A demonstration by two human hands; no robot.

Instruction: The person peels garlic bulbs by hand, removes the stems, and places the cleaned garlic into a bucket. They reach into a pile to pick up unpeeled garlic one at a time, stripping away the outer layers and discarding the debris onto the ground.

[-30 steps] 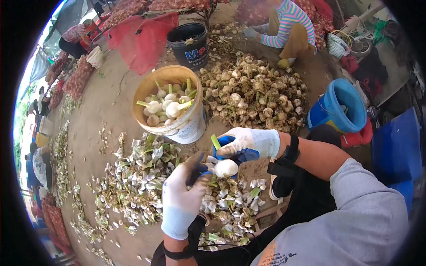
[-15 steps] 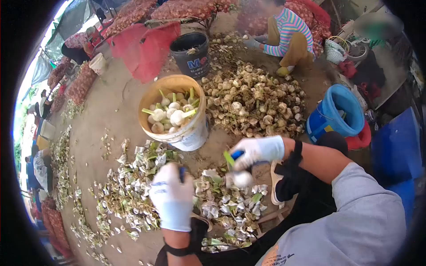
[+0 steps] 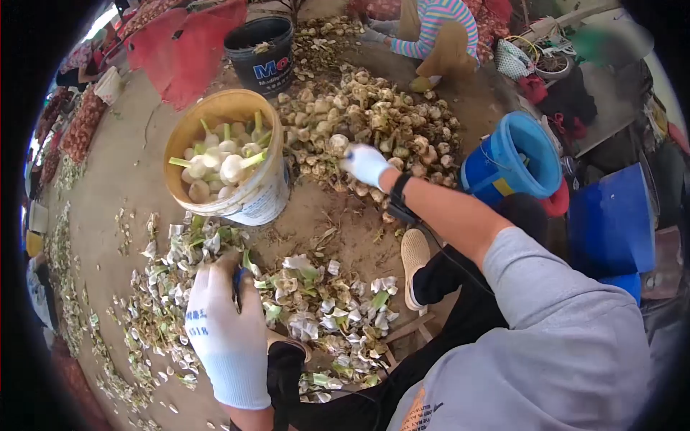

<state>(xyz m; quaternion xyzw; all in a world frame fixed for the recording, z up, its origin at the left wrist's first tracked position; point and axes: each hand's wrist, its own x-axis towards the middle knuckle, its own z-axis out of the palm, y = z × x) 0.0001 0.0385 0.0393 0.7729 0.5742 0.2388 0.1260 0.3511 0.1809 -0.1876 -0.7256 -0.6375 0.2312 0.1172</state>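
Note:
My left hand (image 3: 224, 316), in a white glove with blue print, is closed above the peelings. A blue patch shows between its thumb and fingers; what they hold is hidden. My right hand (image 3: 366, 165), also gloved, reaches to the heap of untrimmed garlic (image 3: 402, 118). Its blurred fingers are right at a pale garlic bulb (image 3: 338, 144) on the near left side. Left of the heap, a yellowish-white bucket (image 3: 277, 190) contains cleaned white garlic bulbs (image 3: 228, 167) with short green stems. Papery garlic peelings (image 3: 316, 298) lie below my hands.
A black bucket (image 3: 262, 72) stands behind the garlic bucket. At the right are a blue bucket (image 3: 478, 169) and a blue container (image 3: 611, 219). Beyond the heap crouches a person in a striped top (image 3: 438, 32). A red sheet (image 3: 187, 54) hangs at the back left.
My right hand has left the garlic bulb with a green stem it held and moved up to the heap. My left hand has shifted down and left. The view has turned slightly right and down.

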